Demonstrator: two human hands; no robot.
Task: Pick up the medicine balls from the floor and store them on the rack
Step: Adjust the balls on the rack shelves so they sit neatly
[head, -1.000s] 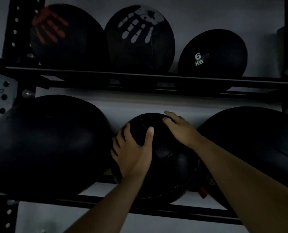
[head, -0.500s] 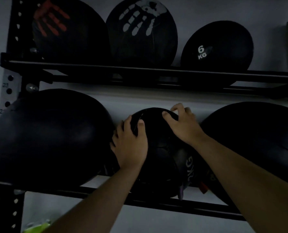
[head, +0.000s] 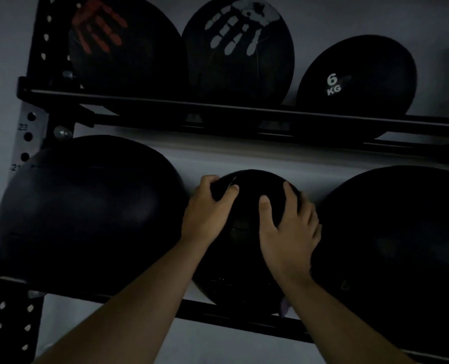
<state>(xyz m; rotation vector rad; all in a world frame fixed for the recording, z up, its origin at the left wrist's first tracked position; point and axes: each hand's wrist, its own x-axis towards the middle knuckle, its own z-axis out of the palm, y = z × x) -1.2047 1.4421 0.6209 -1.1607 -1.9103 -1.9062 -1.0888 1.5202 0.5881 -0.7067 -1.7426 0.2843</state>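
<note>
**Seating the ball on the lower shelf**

Both hands are on the small medicine ball (head: 247,232), fingers spread and curled over its upper curve: the left hand (head: 207,214) cups the top left, thumb lying across the front, and the right hand (head: 289,229) wraps the top right, its fingers reaching over the far side. It is a full two-handed hold, not a pinch.

The ball sits on the lower shelf of the rack (head: 244,315), resting on the front rail, in the gap between a big ball on the left (head: 86,206) and another big ball on the right (head: 396,245). It looks close to both neighbours; the dim light hides whether it touches them.

To do this well, I would say press it back and down until it settles between the rails, then ease the hands off one at a time and watch for rolling forward.

Above, three more balls fill the upper shelf: one with a red handprint (head: 118,48), one with a white handprint (head: 239,48), one marked 6 KG (head: 357,77).
</note>
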